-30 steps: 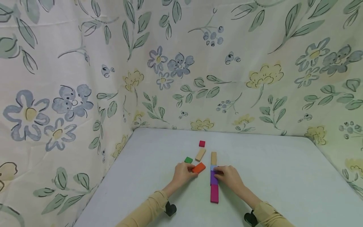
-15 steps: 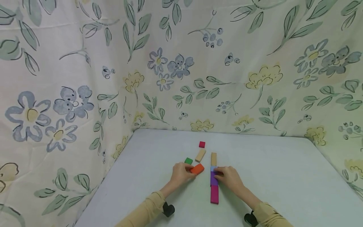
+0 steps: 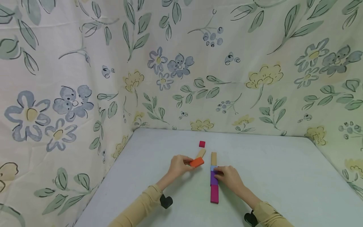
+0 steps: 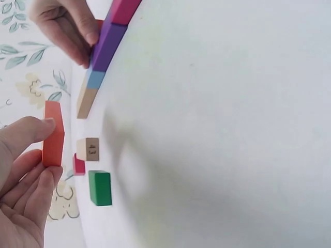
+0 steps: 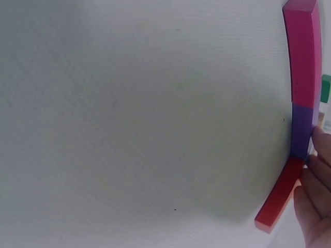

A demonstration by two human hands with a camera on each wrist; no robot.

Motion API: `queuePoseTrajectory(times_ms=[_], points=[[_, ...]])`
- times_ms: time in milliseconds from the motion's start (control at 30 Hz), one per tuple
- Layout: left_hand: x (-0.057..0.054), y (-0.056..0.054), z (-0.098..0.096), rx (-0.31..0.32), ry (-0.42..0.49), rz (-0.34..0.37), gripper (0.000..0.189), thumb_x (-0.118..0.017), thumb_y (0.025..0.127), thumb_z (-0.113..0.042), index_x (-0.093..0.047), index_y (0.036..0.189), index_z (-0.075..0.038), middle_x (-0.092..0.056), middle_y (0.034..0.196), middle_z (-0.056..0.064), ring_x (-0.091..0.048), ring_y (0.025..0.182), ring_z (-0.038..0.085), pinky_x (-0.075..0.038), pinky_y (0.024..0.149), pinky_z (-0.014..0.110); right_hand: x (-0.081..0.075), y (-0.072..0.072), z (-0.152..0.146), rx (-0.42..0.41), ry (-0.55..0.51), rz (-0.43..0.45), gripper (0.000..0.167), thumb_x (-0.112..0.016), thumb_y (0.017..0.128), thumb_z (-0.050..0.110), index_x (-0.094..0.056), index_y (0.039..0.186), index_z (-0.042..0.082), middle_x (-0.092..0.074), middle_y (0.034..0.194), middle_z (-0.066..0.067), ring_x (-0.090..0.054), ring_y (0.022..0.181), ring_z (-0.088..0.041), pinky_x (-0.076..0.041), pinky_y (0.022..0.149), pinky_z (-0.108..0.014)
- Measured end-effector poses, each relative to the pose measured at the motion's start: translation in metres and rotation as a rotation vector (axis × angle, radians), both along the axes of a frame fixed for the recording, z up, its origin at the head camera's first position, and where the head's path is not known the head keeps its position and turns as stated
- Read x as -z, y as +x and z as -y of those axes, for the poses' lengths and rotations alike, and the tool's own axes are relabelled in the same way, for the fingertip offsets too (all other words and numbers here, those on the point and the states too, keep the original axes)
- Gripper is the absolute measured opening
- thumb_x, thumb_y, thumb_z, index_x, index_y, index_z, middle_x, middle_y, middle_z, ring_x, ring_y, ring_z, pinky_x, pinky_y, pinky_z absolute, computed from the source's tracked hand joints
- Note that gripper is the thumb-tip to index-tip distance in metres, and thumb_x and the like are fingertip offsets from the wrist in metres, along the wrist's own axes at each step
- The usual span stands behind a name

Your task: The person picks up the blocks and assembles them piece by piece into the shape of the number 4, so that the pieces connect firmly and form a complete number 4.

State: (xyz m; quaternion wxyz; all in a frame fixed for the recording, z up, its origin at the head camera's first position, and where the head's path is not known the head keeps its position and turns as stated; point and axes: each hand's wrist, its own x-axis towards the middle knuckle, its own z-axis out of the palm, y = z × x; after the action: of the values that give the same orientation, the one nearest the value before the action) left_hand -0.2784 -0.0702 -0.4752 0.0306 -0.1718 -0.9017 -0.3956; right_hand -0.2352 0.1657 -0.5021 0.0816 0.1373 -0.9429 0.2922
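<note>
In the head view my left hand (image 3: 178,165) pinches an orange block (image 3: 197,162) between thumb and fingers, raised over the table. In the left wrist view a green block (image 4: 100,188) and a plain wooden block (image 4: 91,149) marked 43 stand below it. My right hand (image 3: 229,176) bends over a row of blocks, fingertips at the purple block (image 3: 214,178) and the light blue block (image 3: 213,168). In the right wrist view its fingers lie along a red block (image 5: 279,195) meeting the purple one; I cannot tell whether they grip or only rest on it.
A magenta block (image 3: 214,194) ends the row on the near side, and a plain wooden block (image 3: 214,158) ends it on the far side. A small red block (image 3: 202,144) lies farther back on the white table (image 3: 283,170). A flowered cloth (image 3: 227,63) hangs behind.
My left hand has lifted the orange block and moved it slightly away from me, now overlapping the loose wooden block in the head view. The green block is now hidden there. The right hand stays put.
</note>
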Motion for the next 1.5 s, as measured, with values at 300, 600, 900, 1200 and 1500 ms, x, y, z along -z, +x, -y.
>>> queuePoseTrajectory(times_ms=[300, 600, 900, 1200, 1500], points=[[-0.016, -0.009, 0.002, 0.048, -0.006, 0.084, 0.030, -0.082, 0.072, -0.017, -0.075, 0.101, -0.010, -0.074, 0.096, 0.004, -0.065, 0.084, 0.012, -0.053, 0.075, 0.025, 0.000, 0.000, -0.001, -0.004, 0.007, -0.003, 0.026, -0.077, 0.077, 0.010, -0.074, 0.101, 0.002, -0.075, 0.095, -0.010, -0.070, 0.087, -0.022, -0.056, 0.076, -0.034], [-0.030, -0.022, 0.006, 0.161, -0.004, 0.106, 0.031, -0.081, 0.074, -0.015, -0.074, 0.104, -0.009, -0.074, 0.101, 0.006, -0.068, 0.089, 0.016, -0.055, 0.079, 0.028, -0.001, 0.000, -0.001, 0.005, 0.012, 0.001, 0.026, -0.077, 0.076, 0.010, -0.074, 0.101, 0.003, -0.074, 0.096, -0.010, -0.070, 0.088, -0.022, -0.056, 0.077, -0.035], [-0.036, -0.033, 0.004, 0.262, 0.021, 0.183, 0.030, -0.079, 0.076, -0.013, -0.074, 0.105, -0.008, -0.073, 0.104, 0.007, -0.067, 0.100, 0.029, -0.055, 0.084, 0.028, 0.000, -0.001, -0.002, -0.003, 0.022, -0.004, 0.026, -0.077, 0.077, 0.011, -0.074, 0.101, 0.003, -0.075, 0.096, -0.010, -0.070, 0.089, -0.022, -0.056, 0.077, -0.035], [-0.023, -0.043, -0.001, 0.299, -0.061, 0.168, 0.031, -0.081, 0.074, -0.013, -0.074, 0.104, -0.010, -0.073, 0.103, 0.005, -0.069, 0.095, 0.017, -0.054, 0.081, 0.021, 0.000, -0.001, -0.001, 0.000, 0.023, -0.003, 0.026, -0.077, 0.077, 0.011, -0.074, 0.101, 0.003, -0.075, 0.096, -0.009, -0.070, 0.087, -0.021, -0.056, 0.076, -0.034], [-0.002, -0.041, -0.010, 0.305, -0.138, 0.151, 0.029, -0.080, 0.073, -0.009, -0.075, 0.102, -0.009, -0.074, 0.099, 0.003, -0.067, 0.089, 0.011, -0.052, 0.077, 0.018, 0.000, -0.001, -0.002, -0.005, 0.023, -0.018, 0.026, -0.077, 0.076, 0.012, -0.074, 0.101, 0.004, -0.075, 0.094, -0.009, -0.070, 0.084, -0.019, -0.056, 0.074, -0.032]])
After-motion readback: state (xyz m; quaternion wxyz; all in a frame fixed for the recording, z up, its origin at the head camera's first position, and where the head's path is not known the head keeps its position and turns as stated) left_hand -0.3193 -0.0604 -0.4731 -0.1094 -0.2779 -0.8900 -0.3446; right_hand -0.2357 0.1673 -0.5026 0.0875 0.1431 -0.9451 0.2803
